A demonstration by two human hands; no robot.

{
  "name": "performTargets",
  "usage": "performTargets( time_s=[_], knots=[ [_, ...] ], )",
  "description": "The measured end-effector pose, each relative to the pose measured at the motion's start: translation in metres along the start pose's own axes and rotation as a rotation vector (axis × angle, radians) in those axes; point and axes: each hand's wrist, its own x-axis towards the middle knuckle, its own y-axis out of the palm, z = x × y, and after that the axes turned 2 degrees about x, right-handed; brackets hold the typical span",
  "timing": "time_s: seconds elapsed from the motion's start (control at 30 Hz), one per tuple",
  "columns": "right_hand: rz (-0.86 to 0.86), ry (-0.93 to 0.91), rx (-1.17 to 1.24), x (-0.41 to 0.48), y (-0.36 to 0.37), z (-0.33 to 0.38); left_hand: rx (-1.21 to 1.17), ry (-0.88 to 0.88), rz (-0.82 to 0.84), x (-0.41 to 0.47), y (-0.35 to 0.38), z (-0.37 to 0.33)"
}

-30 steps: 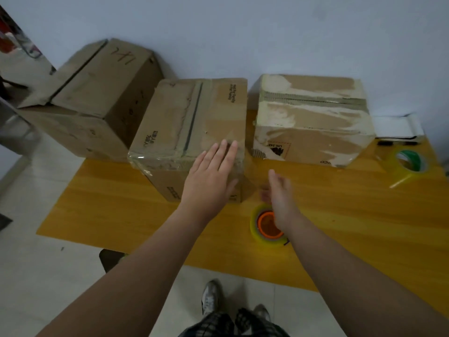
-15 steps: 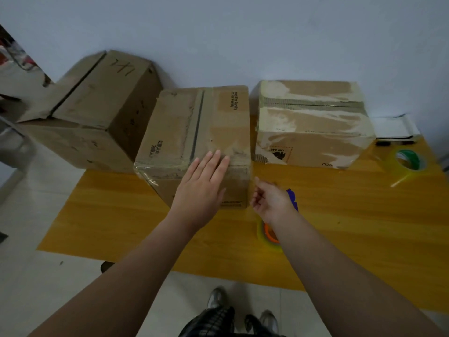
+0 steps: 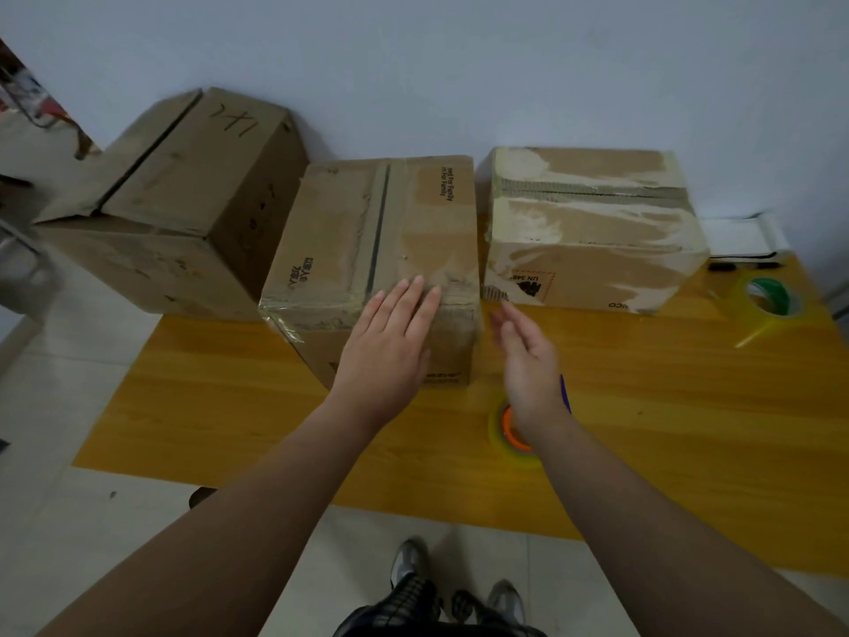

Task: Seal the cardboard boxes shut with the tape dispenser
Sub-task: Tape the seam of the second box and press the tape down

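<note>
Middle brown cardboard box [image 3: 381, 250] sits at the far-left part of the yellow wooden table [image 3: 666, 429]. It is worn matte corrugated board, top flaps down with a dark centre seam, and glossy clear tape wrinkles along its near top edge and near-left corner. Left hand [image 3: 390, 342] lies flat, fingers straight and together, pressing that near top edge right of the seam. Right hand [image 3: 528, 360] is loose and spread, palm facing left, just beside the box's near-right corner, holding nothing visible; whether it touches the box cannot be told. Hands are apart. Clear tape roll with an orange core [image 3: 505, 429] lies flat on the near side of the table, partly hidden under the right wrist. Thin blue sliver [image 3: 565, 393] shows by the back of that hand, identity unclear. Handling guess: box likely light, stiff at edges, flaps give mid-span, so press near the seam or grip the side walls; taped patches slick, torn paper rough. Roll looks rigid and light; take it by the rim or through the core, loose end sticky. To the right, pale torn-faced cardboard box [image 3: 592, 232], paper layer stripped. To the left, off the table, larger brown box with marker scribble [image 3: 183, 200]. Far right, clear tape roll with a green core [image 3: 772, 301].
</note>
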Motion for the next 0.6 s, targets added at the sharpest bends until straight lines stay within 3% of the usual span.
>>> performTargets(
  time_s=[0.1,0.2,0.4,0.5,0.6],
  knots=[
    [0.359,-0.062,-0.109,-0.014,0.003,-0.007,-0.015,-0.017,-0.004,0.0,0.001,-0.003],
    [0.536,-0.089,-0.282,-0.019,-0.001,-0.017,-0.012,-0.024,-0.007,0.0,0.002,-0.003],
    [0.661,-0.079,-0.974,0.0,-0.023,-0.011,-0.014,-0.017,-0.001,0.0,0.0,-0.002],
    [0.592,-0.295,-1.347,0.013,-0.032,0.002,-0.003,-0.014,-0.011,0.0,0.001,-0.001],
    [0.407,-0.517,-1.359,0.03,-0.03,0.031,-0.01,-0.009,-0.018,0.001,0.003,0.0]
  ],
)
